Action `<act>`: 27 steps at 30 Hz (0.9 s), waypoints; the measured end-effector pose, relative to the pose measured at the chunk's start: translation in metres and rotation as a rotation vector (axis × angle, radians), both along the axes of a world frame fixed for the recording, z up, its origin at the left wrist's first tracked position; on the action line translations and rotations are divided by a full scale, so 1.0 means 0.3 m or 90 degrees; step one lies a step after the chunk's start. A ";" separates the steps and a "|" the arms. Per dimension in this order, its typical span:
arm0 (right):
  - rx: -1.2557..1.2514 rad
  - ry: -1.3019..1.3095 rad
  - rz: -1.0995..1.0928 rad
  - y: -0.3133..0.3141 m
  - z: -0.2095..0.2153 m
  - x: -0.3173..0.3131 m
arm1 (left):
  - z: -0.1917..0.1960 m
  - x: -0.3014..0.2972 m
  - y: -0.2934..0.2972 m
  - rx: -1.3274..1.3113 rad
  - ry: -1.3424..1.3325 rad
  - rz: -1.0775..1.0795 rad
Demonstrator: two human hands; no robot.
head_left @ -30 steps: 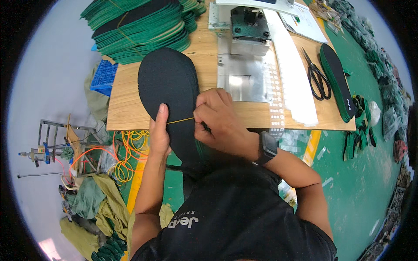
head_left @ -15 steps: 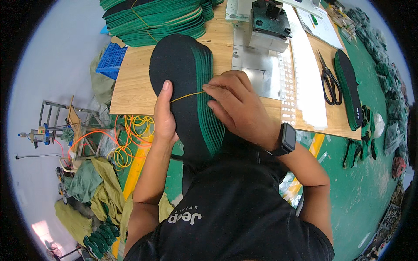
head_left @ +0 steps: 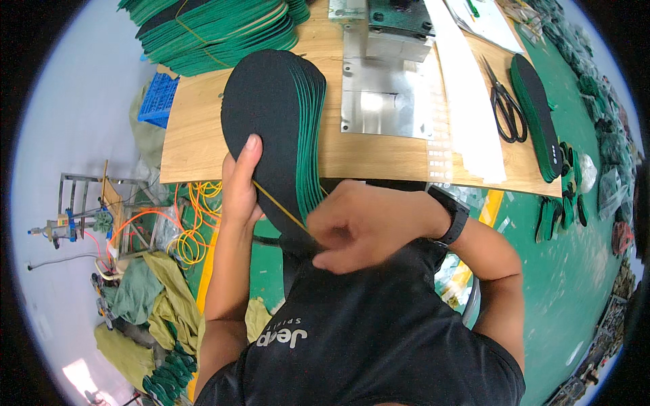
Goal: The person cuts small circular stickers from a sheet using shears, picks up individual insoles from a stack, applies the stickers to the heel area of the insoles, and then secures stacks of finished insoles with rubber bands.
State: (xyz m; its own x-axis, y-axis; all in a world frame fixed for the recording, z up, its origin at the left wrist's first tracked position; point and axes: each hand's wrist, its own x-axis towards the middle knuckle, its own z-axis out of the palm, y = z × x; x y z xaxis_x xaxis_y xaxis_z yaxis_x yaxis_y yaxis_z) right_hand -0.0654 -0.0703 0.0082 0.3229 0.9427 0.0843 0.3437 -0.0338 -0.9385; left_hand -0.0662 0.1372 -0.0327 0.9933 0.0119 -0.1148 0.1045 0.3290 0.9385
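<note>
In the head view, with 12 o'clock at the top and the stack of shoe insoles (head_left: 267, 108) as the middle of the clock, the stack is held out over the near edge of the table (head_left: 193, 139). Its round end points to 12. The top is black and the side is green. I can't tell if it touches the wood.

The left hand (head_left: 238, 186) is at 7 o'clock, clamped on the stack, with its thumb on top and its other fingers mostly hidden underneath. The right hand (head_left: 369, 223) is between 4 and 5 o'clock. Its fingers are curled in, closed on a thin yellow band (head_left: 284, 210) that runs slanting and tight over the black top from near the left hand. The right hand is a bit blurry and hides its own fingertips and the low right side of the stack. A dark watch (head_left: 455, 215) is on that wrist.

At 11 is a big pile of green insoles (head_left: 210, 51). A blue crate (head_left: 158, 100) is near 10. At 2 stands a metal machine (head_left: 399, 40). At 3 are a white strip (head_left: 467, 108), then black scissors (head_left: 508, 111), then a smaller insole stack (head_left: 537, 115). Orange and yellow hoses (head_left: 196, 233) hang at 8.
</note>
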 end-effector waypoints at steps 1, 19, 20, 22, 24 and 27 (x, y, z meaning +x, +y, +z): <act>-0.079 -0.013 0.049 0.002 0.011 0.004 | 0.004 -0.014 -0.005 -0.001 -0.019 0.021; 0.264 -0.438 -0.532 0.110 0.095 -0.034 | 0.105 0.044 0.019 -0.222 -0.426 0.172; 0.263 -0.373 -0.524 0.111 0.088 -0.015 | 0.119 0.046 -0.018 -0.187 -0.398 0.248; 0.181 -0.391 -0.498 0.096 0.105 0.037 | 0.134 0.037 -0.043 -0.107 -0.344 0.424; 0.132 -0.449 -0.448 0.081 0.117 0.093 | 0.133 0.099 0.102 -0.040 -0.361 0.312; -0.077 -0.464 -0.347 0.016 0.045 0.142 | 0.084 0.229 0.256 0.242 -0.442 0.065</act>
